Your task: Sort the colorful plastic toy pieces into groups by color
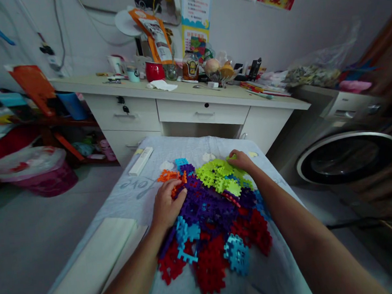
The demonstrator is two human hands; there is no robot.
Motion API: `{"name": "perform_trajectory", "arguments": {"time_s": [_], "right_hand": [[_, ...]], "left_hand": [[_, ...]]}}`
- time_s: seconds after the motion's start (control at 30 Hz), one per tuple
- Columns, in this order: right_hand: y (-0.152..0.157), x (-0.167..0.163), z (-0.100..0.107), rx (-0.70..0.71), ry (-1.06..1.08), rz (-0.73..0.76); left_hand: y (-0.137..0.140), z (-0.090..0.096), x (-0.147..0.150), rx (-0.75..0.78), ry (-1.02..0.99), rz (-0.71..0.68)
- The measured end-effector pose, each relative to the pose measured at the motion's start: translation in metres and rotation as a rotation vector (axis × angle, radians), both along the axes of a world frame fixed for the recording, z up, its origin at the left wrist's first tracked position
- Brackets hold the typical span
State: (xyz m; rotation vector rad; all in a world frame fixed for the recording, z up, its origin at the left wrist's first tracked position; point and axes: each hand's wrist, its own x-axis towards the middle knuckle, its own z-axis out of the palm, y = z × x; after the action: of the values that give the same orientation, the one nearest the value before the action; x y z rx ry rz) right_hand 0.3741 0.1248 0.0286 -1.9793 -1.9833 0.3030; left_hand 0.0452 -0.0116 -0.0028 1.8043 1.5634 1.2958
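Right grip [240, 159] perhaps touches edge of green pieces [218, 167] — cloth [224, 145] beyond.

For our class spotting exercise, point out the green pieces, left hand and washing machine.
Green pieces [216, 168], head view: middle of the cluster.
Left hand [165, 204], head view: back of the hand.
Washing machine [347, 158], head view: round door.

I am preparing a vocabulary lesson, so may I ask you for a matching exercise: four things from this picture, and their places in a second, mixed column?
1. left hand
2. right hand
3. red cup
4. washing machine

A. at the yellow-green pieces
B. right of the desk
C. at the orange pieces
D. on top of the desk

Pairs: 1-C; 2-A; 3-D; 4-B
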Motion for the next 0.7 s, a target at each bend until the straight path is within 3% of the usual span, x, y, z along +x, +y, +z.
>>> {"name": "perform_trajectory", "arguments": {"time_s": [0.17, 0.27, 0.53, 0.7], "right_hand": [[-0.035, -0.005, 0.011, 0.035, 0.370, 0.101], [-0.058, -0.022, 0.020, 0.069, 0.475, 0.194], [-0.130, -0.093, 0.044, 0.234, 0.372, 0.439], [-0.170, -0.133, 0.064, 0.142, 0.216, 0.605]], "left_hand": [[0.000, 0.001, 0.000, 0.013, 0.008, -0.003], [0.000, 0.000, 0.000, 0.027, 0.008, -0.003], [0.001, -0.001, 0.000, 0.040, -0.058, 0.004], [0.002, 0.001, -0.001, 0.054, -0.180, -0.005]]}}
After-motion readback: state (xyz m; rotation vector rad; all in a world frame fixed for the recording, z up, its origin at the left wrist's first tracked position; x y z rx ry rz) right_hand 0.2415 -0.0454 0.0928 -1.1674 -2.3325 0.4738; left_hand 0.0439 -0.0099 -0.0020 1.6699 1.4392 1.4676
